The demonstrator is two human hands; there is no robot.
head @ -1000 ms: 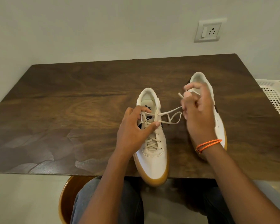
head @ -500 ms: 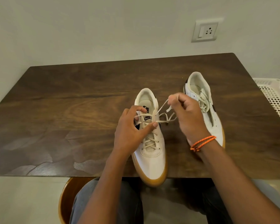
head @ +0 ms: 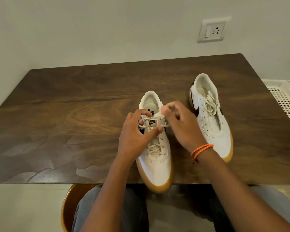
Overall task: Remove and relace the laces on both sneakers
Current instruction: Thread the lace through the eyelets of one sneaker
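Since the earlier frame the right hand (head: pixel 182 126) had come back in from the right, off the far shoe (head: pixel 211 118), and now hovered over the top of the near shoe (head: pixel 156 158), close to the left hand (head: pixel 136 134). Its fingers (head: pixel 172 106) were curled and blurred with motion around the lace (head: pixel 159 115) at the tongue; they seemed to pinch the lace end, though the blur hid the exact grip. The left hand had hardly shifted: it rested on the left side of the near shoe, thumb stretched across the upper eyelets and pressing the lace down, forefinger curled over the collar, with a loop of lace showing beside it. Below both sets of fingers the near shoe lay on the worktop (head: pixel 74 114), laced through its lower eyelets, its gum toe reaching over the near edge toward the person's lap. Right of the right hand's fingers the far shoe stood apart on the worktop, its eyelets bare and its lace heaped loosely inside on the tongue. An orange band (head: pixel 201 150) circled the right wrist. Beyond the fingers a wall socket (head: pixel 212 30) sat above the worktop, and a white basket (head: pixel 284 101) showed past its right edge.
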